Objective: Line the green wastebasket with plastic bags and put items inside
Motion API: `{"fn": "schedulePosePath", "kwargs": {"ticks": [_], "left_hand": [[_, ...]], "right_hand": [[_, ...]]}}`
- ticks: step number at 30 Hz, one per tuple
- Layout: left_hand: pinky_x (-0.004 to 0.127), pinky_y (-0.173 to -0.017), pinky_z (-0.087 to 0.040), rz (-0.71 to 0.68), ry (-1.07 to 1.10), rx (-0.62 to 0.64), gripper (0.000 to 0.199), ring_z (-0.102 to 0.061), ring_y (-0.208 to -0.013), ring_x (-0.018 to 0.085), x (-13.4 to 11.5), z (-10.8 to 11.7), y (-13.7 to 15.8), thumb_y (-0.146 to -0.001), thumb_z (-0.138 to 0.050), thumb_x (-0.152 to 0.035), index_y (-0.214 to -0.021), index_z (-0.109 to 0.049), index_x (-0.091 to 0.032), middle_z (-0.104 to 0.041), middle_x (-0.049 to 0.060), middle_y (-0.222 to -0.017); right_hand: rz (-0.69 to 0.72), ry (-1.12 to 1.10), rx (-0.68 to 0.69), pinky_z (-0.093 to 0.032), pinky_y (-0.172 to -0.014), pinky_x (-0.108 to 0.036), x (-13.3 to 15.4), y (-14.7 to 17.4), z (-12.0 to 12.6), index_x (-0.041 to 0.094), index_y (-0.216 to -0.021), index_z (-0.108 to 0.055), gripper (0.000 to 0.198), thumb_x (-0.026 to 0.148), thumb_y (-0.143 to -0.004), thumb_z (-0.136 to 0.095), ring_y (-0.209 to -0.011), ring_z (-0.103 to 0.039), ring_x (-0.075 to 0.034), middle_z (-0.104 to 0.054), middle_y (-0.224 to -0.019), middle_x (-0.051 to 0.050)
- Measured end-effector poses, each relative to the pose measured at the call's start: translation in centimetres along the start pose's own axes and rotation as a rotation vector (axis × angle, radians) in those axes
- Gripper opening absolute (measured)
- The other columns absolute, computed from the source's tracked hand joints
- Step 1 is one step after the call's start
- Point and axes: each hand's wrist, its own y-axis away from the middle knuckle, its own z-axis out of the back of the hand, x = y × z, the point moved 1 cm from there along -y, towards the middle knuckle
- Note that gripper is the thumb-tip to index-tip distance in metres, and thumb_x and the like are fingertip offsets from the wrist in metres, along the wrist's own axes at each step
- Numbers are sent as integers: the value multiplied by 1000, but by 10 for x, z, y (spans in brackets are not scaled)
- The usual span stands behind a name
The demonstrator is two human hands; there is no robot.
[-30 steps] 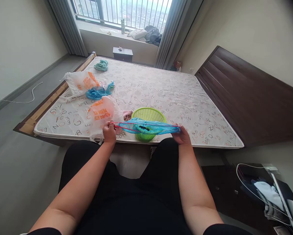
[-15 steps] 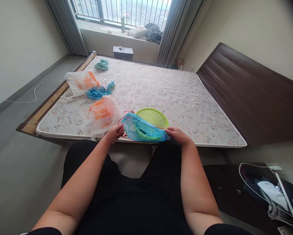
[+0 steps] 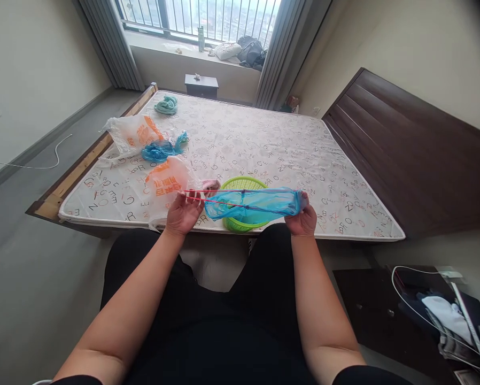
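Note:
A translucent blue plastic drawstring bag (image 3: 268,203) is stretched sideways between my hands, above the lime-green basket (image 3: 240,183). My left hand (image 3: 183,214) is closed on the bag's red drawstring (image 3: 195,191), which runs taut in two strands toward the bag. At the other end, my right hand (image 3: 303,218) grips the gathered blue plastic. The basket stands at the mattress's near edge, partly hidden by the bag. Just beyond my left fingers lies a small pink item (image 3: 211,186), and a white plastic bag with orange print (image 3: 165,182) is beside it.
On the mattress (image 3: 260,139) at left lie a crumpled blue bag (image 3: 160,151), another white printed bag (image 3: 131,133) and a coiled teal item (image 3: 167,105). A dark headboard (image 3: 404,128) rises at right. A dark low cabinet (image 3: 368,299) holds clothes and a white cable.
My hands have moved apart, the right one further right. The blue bag is pulled out straight and raised, and its red strings are now taut. More of the pink item shows.

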Motion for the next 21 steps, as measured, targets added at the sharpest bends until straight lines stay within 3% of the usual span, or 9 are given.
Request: {"fn": "schedulePosePath", "kwargs": {"ticks": [4, 9, 12, 15, 17, 19, 21], "left_hand": [[48, -89, -57, -10, 72, 52, 21, -61, -123, 29, -2, -12, 3, -90, -65, -48, -100, -73, -32, -68, 5, -124], [47, -95, -55, -34, 142, 104, 27, -61, -125, 25, -2, -19, 6, -91, -66, -37, -118, -69, -38, -66, 2, -130], [44, -97, -55, -10, 139, 109, 35, -63, -123, 23, 3, -22, 6, -91, -66, -32, -125, -65, -39, -68, 1, -127], [41, -98, -55, -6, 113, 92, 43, -65, -119, 22, 10, -25, 6, -90, -68, -29, -132, -60, -38, -71, 2, -119], [40, -99, -54, -13, 106, 83, 47, -67, -117, 22, 14, -28, 7, -91, -69, -29, -135, -58, -36, -73, 3, -114], [39, -100, -53, -15, 114, 77, 48, -68, -115, 21, 17, -31, 8, -91, -69, -29, -137, -57, -34, -74, 3, -110], [38, -100, -53, -4, 124, 69, 48, -69, -111, 21, 20, -34, 10, -90, -69, -29, -137, -57, -31, -74, 3, -104]], "right_hand": [[-39, -102, 73, -47, -41, -17, -4, 3, -7, 48, -100, -72, 39, 17, -79, -64, -66, -57, -6, -63, -135, 15], [-155, -209, 153, -38, -33, -13, -1, 12, -24, 44, -109, -72, 31, 26, -83, -71, -56, -56, -3, -57, -145, 7], [-240, -186, 198, -32, -29, -13, 1, 15, -34, 45, -122, -66, 39, 36, -85, -73, -45, -48, 0, -59, -143, 3], [-295, -80, 231, -27, -27, -16, -1, 14, -39, 44, -132, -60, 49, 53, -85, -70, -34, -30, 0, -72, -123, 0], [-302, -3, 208, -24, -27, -18, -4, 11, -40, 38, -132, -62, 56, 65, -84, -64, -31, -23, -3, -77, -92, 1], [-277, 51, 155, -21, -27, -20, -8, 7, -41, 32, -129, -64, 64, 75, -82, -58, -30, -20, -5, -68, -62, 4], [-232, 89, 96, -19, -28, -20, -12, 3, -42, 28, -127, -66, 72, 81, -80, -54, -30, -20, -7, -54, -47, 7]]}}
